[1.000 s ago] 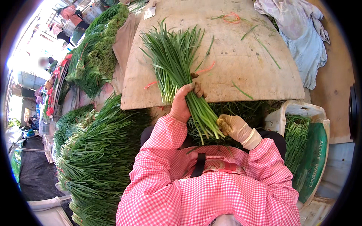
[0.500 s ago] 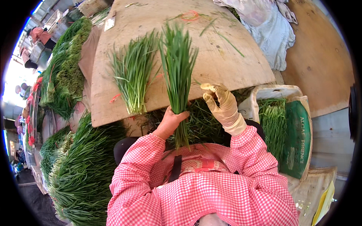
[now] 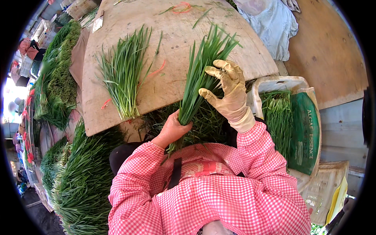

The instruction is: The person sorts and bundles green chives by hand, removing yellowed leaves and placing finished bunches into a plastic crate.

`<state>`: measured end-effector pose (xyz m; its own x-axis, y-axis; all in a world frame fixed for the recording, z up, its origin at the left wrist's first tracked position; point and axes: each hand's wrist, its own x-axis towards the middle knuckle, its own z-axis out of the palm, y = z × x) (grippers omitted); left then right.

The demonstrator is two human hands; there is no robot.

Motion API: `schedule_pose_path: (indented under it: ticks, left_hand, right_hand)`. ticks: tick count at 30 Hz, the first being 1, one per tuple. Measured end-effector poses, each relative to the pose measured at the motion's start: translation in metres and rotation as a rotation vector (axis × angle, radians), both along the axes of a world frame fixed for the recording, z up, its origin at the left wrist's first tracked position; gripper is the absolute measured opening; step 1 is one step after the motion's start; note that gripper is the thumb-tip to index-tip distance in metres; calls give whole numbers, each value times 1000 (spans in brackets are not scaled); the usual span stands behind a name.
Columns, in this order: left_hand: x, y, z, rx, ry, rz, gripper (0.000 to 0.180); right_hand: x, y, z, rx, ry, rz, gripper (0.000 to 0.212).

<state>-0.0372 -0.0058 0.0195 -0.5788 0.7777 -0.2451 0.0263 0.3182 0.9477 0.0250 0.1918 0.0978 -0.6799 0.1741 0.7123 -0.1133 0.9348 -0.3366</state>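
— So, where is the bunch [image 3: 192, 92] held?

— Near its stalk ends, in the left hand [image 3: 172, 128]; the thumb and fingers are wrapped snugly about it. Its long axis is tilted, with the leaf tips pointed to 1 o'clock and the stalk ends to 7.

— And the right hand [image 3: 230, 94]?

— It is held beside the leaves (a pale glove is worn), so the leafy part is found at about 10 o'clock from its fingers. The leaves are neared more by this hand, the stalks by the left.

— Is anything gripped there?

— Nothing is seen gripped; the thumb and curved fingers are spread wide. Whether the leaves are touched cannot be told.

— And nearby?

— A second bunch [image 3: 125, 78] is laid on the board [image 3: 172, 51], at 10 o'clock from the left hand.
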Motion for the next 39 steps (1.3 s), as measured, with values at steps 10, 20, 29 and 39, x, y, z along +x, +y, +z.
schedule_pose_path:
  ticks: [10,20,29,39]
  left_hand:
    - [1,-1,-10,18,-50,-44,32]
    - [4,-2,-6,-21,-65,-58,33]
    - [5,-2,2,218,-165,5,35]
    - [-104,-71,113,252,-107,572,32]
  right_hand:
    - [-4,2,-5,-150,44,95,39]
    - [-5,10,-24,-391,14,156,24]
    - [-2,57,-53,-1306,173,5,27]
    - [-16,28,-60,-1358,-183,263,15]
